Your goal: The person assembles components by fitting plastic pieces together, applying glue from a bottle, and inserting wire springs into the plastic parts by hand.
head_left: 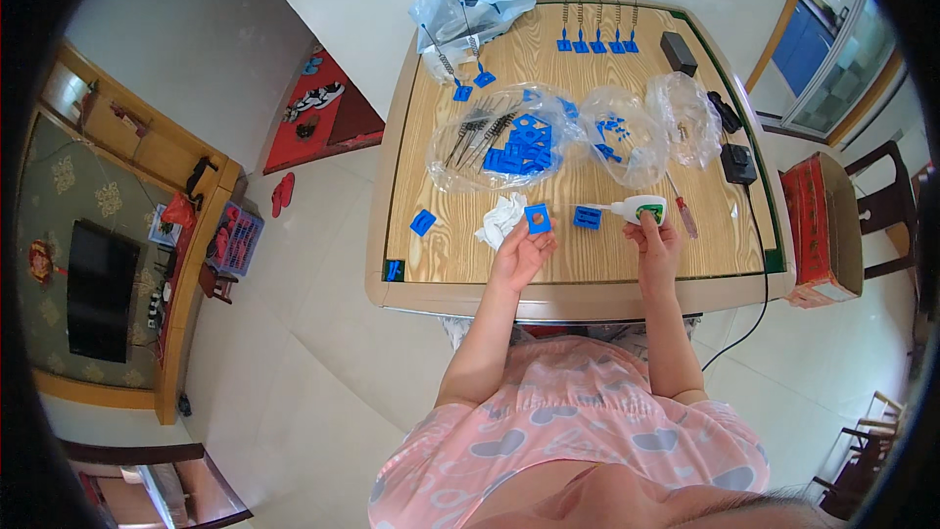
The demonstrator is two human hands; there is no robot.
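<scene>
My left hand (pixel 526 257) holds up a square blue plastic piece with a round hole (pixel 543 211) by its lower edge. My right hand (pixel 658 247) is closed around a white glue bottle (pixel 632 207) with a green label. Its long thin nozzle points left, above a slotted blue plastic block (pixel 587 219) that lies between my hands. Crumpled white tissue (pixel 502 216) rests just behind my left hand. Farther left, another blue piece (pixel 422 223) lies by itself. A screwdriver with a red handle (pixel 688 219) lies right of the bottle.
Farther back, a clear bag (pixel 446 176) holds springs and blue parts; two more clear bags (pixel 627 171) (pixel 685 127) hold small pieces. Several spring rods on blue bases (pixel 599 46) stand at the table's far side, near a black box (pixel 678 54). A black adapter (pixel 737 165) trails its cord over the right edge.
</scene>
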